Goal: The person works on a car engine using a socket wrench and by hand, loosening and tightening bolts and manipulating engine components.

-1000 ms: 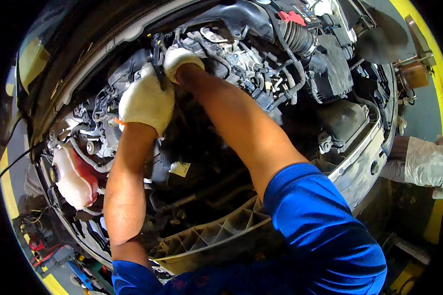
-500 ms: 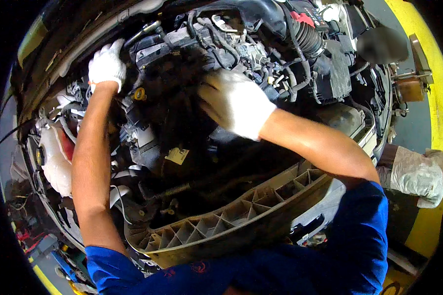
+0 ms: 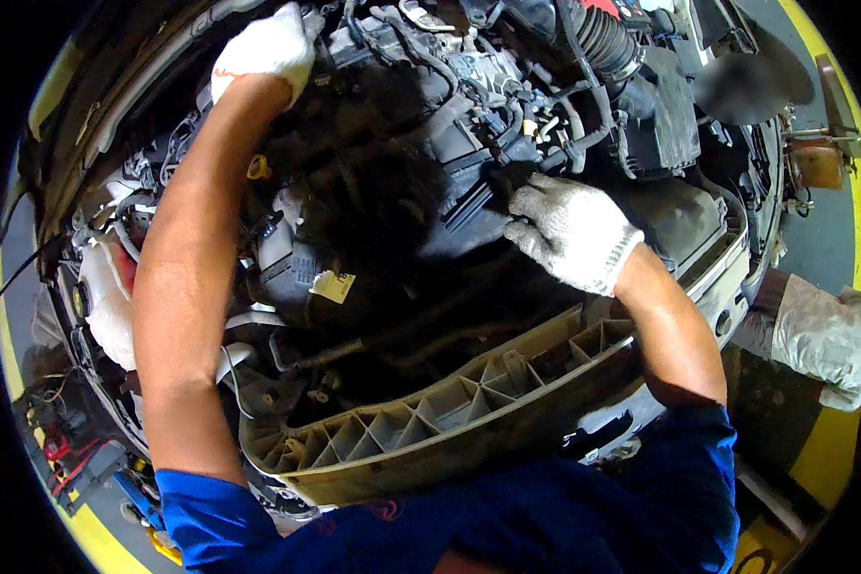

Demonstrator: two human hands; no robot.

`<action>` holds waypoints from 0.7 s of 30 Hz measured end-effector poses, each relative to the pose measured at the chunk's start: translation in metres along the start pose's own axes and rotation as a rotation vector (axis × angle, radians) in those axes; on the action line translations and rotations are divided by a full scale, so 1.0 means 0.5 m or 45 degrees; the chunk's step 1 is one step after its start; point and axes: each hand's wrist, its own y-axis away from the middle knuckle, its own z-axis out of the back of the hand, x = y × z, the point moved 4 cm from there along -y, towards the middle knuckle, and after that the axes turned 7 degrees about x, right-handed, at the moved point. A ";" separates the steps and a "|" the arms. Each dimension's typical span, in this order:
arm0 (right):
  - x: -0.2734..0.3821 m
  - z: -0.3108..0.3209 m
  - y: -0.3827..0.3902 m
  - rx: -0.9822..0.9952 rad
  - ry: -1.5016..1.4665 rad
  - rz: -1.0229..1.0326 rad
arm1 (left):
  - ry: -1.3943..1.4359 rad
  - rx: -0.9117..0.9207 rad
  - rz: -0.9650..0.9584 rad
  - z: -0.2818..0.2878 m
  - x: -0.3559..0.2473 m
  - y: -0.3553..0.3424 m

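1. Nearest you, the ribbed beam (image 3: 430, 421) runs across the front of the bay, between your body and the engine.
2. Just past it, a pale label (image 3: 333, 286) faces up from the dark gap; to the left, beyond your forearm, sits the whitish reservoir (image 3: 100, 297).
3. Your right hand (image 3: 569, 230), gloved, has shifted right in the last half second, from over the engine's middle to its near right side. Its fingers are bent toward a black ribbed part (image 3: 469, 196), just to their left. Whether they pinch anything there you can't tell, as the tips run into shadow.
4. With that move, the dark middle of the engine (image 3: 364, 172) lies uncovered, and your reach is spread wide, one hand near right and one far left. A yellow ring (image 3: 258, 167) shows just right of your left forearm.
5. Farther off on the right, the corrugated hose (image 3: 607, 43) runs down to the black box (image 3: 665, 115).
6. Farthest, your left hand (image 3: 273, 53) has gone farther in and right, covering the spot where a shiny bar lay half a second ago. Its fingers are mostly hidden, so you can't tell whether they're clamped on it.
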 end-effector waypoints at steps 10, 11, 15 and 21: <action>-0.172 -0.017 -0.016 -0.199 -0.913 -0.407 | -0.031 -0.021 0.029 -0.037 0.022 -0.072; -0.211 -0.035 -0.033 -0.167 -0.789 -0.255 | -0.057 -0.036 0.002 -0.032 0.021 -0.061; -0.260 -0.067 -0.091 -0.225 -1.169 -0.589 | -0.166 -0.215 0.072 -0.041 0.011 -0.015; -0.241 -0.122 -0.136 -0.417 -1.870 -0.780 | 0.383 -0.820 -0.578 0.002 -0.150 0.143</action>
